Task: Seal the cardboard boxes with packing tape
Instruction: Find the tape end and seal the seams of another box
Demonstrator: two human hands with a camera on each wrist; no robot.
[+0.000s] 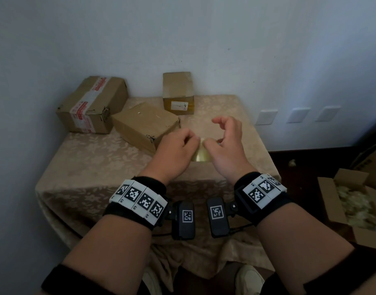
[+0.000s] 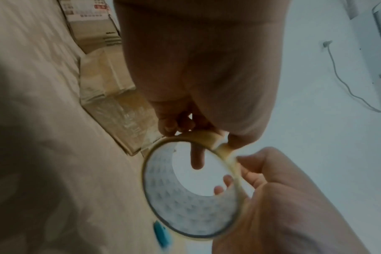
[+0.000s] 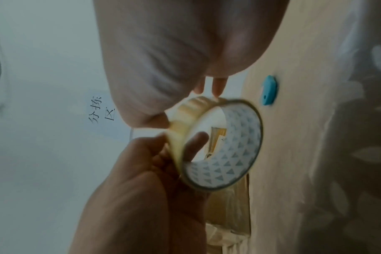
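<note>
I hold the tape roll (image 2: 191,187) above the table (image 1: 87,158), both hands pinching its rim: left hand (image 1: 174,152) at nine o'clock, right hand (image 1: 225,145) at three. It seems light, stiff-cored, sticky; I'd pick at the loose end.

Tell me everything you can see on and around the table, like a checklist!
Surface: table under a beige leaf-patterned cloth, against a pale wall.
Job's things: three cardboard boxes at the back: left box with red-printed tape, middle box, small box by the wall. Tape roll held above the table.
Clutter: small blue object on the cloth; what it is cannot be told.
Hands: left hand and right hand both hold the roll, fingers at its outer band.
Cables: a grey cord hangs on the wall.
Surroundings: open box of pale filler on the floor at right; wall plates.
</note>
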